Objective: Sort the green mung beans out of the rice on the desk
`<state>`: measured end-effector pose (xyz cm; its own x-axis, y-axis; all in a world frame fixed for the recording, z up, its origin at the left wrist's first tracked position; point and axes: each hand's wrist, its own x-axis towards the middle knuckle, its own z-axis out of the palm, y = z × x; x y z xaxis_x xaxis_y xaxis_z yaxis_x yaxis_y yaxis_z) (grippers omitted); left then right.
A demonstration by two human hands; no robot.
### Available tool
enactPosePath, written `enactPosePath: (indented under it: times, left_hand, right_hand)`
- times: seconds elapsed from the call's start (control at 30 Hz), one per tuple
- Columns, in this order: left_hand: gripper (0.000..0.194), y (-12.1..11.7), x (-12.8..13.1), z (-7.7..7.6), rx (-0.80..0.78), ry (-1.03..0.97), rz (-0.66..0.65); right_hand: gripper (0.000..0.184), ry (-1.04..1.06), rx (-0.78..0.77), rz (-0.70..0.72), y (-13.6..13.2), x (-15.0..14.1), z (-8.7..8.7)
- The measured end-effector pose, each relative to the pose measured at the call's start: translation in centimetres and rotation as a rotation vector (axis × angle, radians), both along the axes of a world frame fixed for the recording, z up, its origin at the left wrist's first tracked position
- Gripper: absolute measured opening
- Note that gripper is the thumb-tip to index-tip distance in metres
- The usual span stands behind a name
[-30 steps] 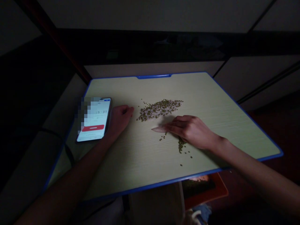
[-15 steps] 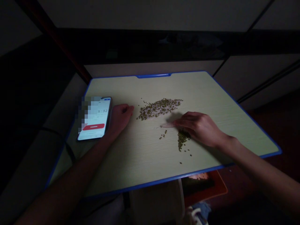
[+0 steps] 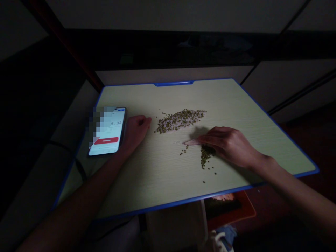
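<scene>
A mixed heap of small green mung beans and pale, rice-like grains (image 3: 181,120) lies spread across the middle of the pale, blue-rimmed tabletop (image 3: 136,182). My right hand (image 3: 227,143) is just nearer to me than the heap, its index finger stretched out with the tip down on the surface. Beside that fingertip are a few faint pale grains (image 3: 177,142). Below the hand sits a second pile of mung beans (image 3: 207,154), partly covered by it, with several loose beans around. My left hand (image 3: 138,127) rests curled on the board, holding nothing visible, close to the phone.
A lit phone (image 3: 107,134) showing a timer lies at the left edge, beside a dark cable (image 3: 80,168). Under the front edge are a pale bin (image 3: 178,224) and an orange-rimmed tray (image 3: 249,206) with dark contents. Cabinet panels stand behind the table.
The view has shifted slightly. My right hand stays near the same spot, its index fingertip still down by the pale grains. My left hand has not moved noticeably.
</scene>
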<state>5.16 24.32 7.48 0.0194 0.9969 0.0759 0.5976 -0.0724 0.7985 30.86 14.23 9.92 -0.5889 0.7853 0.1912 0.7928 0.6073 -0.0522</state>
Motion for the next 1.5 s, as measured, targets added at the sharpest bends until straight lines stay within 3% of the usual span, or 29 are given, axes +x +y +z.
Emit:
enactPosePath:
  times: [0.33, 0.67, 1.0, 1.37, 1.5]
  left_hand:
    - [0.027, 0.1, -0.1, -0.1, 0.009, 0.033, 0.0]
    - [0.028, 0.3, -0.1, -0.2, 0.033, 0.038, 0.003]
    - [0.027, 0.3, -0.1, 0.0, 0.03, 0.059, 0.009]
    - [0.027, 0.7, -0.4, -0.3, 0.052, 0.097, 0.007]
    - [0.026, 0.7, -0.4, -0.4, 0.049, 0.09, 0.013]
  right_hand:
    - [0.03, 0.006, 0.045, 0.103, -0.2, -0.2, -0.4]
    - [0.027, 0.001, 0.042, 0.303, 0.2, -1.9, 0.1]
    - [0.029, 0.103, -0.045, 0.323, -1.9, 1.2, -0.4]
    - [0.031, 0.113, -0.001, 0.321, -4.1, 3.9, 0.3]
    - [0.032, 0.172, 0.035, 0.329, -3.9, 3.3, 0.5]
